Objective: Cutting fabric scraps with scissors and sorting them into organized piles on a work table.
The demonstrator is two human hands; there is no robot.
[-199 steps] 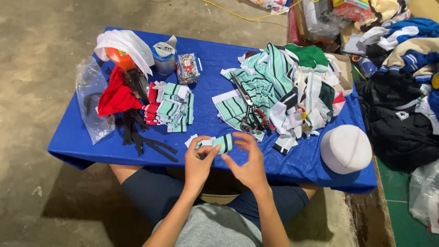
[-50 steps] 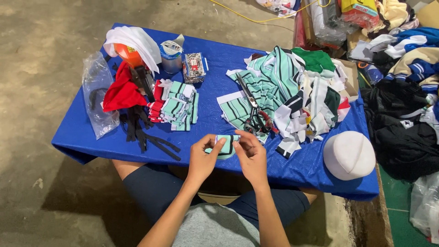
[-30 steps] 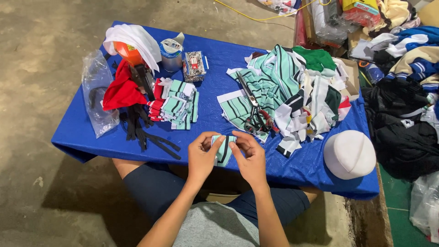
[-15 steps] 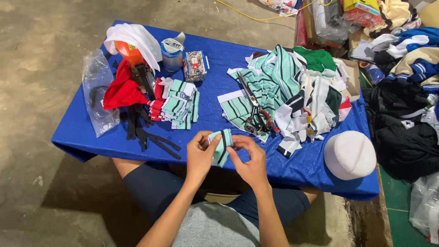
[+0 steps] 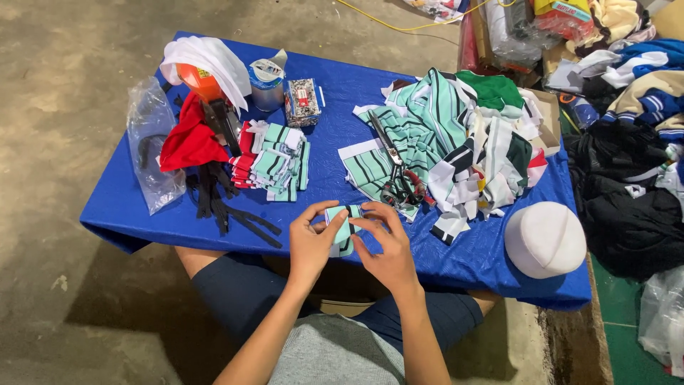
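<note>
Now turned upright from flat, small mint striped fabric piece (image 5: 344,227) pinched between left hand (image 5: 311,244) and right hand (image 5: 385,249) fingertips, scissors (image 5: 396,173) at one o'clock untouched.

So it's a low table with a shiny blue plastic cover (image 5: 142,214). On it: a stack of folded mint-striped fabric pieces (image 5: 274,162), loose black straps (image 5: 228,210), a clear plastic bag (image 5: 148,150), metal scissors (image 5: 395,171) on a big heap of striped cloth scraps (image 5: 456,142), and a white cap (image 5: 545,239).
</note>
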